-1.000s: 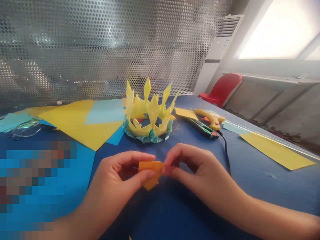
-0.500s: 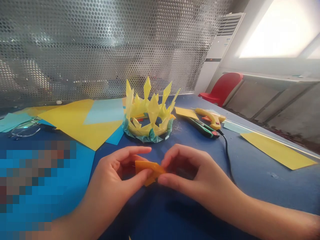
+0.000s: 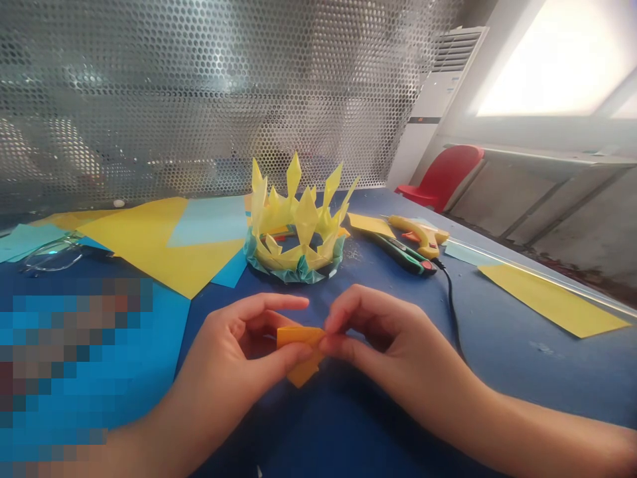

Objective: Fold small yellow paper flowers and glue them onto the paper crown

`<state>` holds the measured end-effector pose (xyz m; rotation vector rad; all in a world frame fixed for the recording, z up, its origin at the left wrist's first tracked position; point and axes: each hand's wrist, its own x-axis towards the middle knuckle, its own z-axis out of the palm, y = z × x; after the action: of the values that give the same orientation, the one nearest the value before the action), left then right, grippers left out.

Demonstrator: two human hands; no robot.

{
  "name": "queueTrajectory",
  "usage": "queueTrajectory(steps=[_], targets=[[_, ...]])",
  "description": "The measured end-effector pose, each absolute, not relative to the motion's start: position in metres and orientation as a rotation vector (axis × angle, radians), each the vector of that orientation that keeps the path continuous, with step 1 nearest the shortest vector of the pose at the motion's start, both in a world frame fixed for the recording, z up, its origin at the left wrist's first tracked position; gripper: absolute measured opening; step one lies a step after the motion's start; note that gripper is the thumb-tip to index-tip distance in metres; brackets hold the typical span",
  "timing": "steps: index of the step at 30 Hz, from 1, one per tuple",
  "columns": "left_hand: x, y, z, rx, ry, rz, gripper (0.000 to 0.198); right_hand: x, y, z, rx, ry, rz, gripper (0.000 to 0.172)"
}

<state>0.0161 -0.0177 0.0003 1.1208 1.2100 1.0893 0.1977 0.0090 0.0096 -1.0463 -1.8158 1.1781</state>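
Note:
A small folded piece of orange paper [image 3: 300, 336] is held above the table between both hands. My left hand [image 3: 243, 352] grips its left side, thumb in front and some fingers behind, with the index finger stretched out above. My right hand [image 3: 373, 328] pinches the paper's right corner between thumb and fingertips. A pointed lower flap of the paper hangs below my left thumb. Just beyond the hands stands a paper crown [image 3: 303, 255], with yellow spikes and a folded teal band around its base.
Behind the crown to the right lie a green utility knife [image 3: 405, 255], a yellow glue gun [image 3: 423, 236] with a black cord, and a yellow paper strip [image 3: 552, 302]. On the left are yellow sheets [image 3: 164, 255], a blue sheet [image 3: 154, 345] and glasses [image 3: 52, 255]. A perforated metal screen [image 3: 209, 99] rises behind.
The orange paper has shifted slightly right and tilted, showing more of its lower flap. My right thumb and fingertips have closed together on its corner.

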Motion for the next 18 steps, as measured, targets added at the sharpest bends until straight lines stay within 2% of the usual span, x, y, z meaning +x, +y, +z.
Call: queueTrajectory(steps=[10,15,18], targets=[[0.0153,-0.0155,-0.0013,1.059,1.181,1.127,0.015,0.1987,0.0078,0.0096,-1.025,-1.833,1.117,0.009],[0.0172,-0.0183,0.0010,1.098,1.205,1.132,0.012,0.1972,0.0088,0.0109,-1.000,-1.819,1.159,0.016],[0.0178,-0.0200,0.0025,1.085,1.191,1.117,0.011,0.1973,0.0081,0.0111,-1.014,-1.826,1.134,0.012]])
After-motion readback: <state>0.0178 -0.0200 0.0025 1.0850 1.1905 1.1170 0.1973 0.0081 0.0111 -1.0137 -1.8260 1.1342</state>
